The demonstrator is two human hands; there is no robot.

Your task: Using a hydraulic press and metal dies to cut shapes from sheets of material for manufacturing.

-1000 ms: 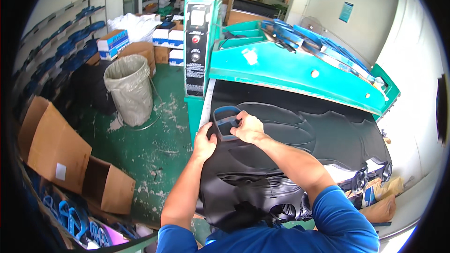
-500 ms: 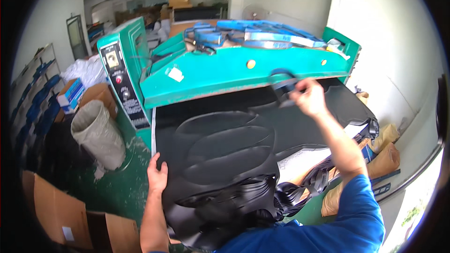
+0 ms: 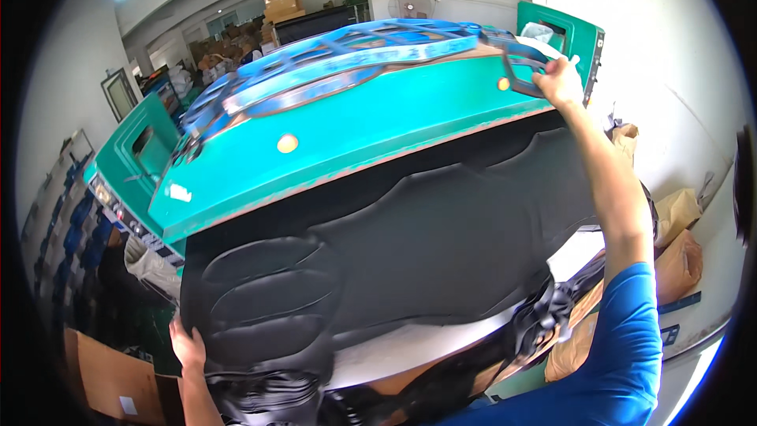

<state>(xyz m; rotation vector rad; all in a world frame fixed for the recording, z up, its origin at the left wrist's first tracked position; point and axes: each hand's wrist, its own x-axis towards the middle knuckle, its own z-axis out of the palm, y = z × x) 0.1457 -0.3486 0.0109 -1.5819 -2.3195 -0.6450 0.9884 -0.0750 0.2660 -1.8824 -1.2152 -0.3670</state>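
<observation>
My right hand (image 3: 561,83) is closed on a dark loop-shaped frame (image 3: 522,71), held up by the right end of the green machine's beam (image 3: 394,102). Its far part overlaps the beam's top in the picture, so I cannot tell whether it touches. Below lies a black sheet (image 3: 441,244) with curved cut outlines, several long oval pieces (image 3: 272,293) at its left. At the sheet's left edge is my left hand (image 3: 188,349), thumb and fingers apart, with nothing visible in it.
Blue-edged frames (image 3: 339,59) lie along the beam's top, with scissors (image 3: 188,148) at their left. Black strips (image 3: 544,308) bunch along the sheet's near side over a white board (image 3: 418,347). Cardboard boxes (image 3: 110,375) stand lower left; brown sacks (image 3: 678,264) sit at right.
My right hand has carried the dark frame from above the black sheet up to the beam's right end. The whole view has turned and tilted. My left hand stays by the sheet's left edge.
</observation>
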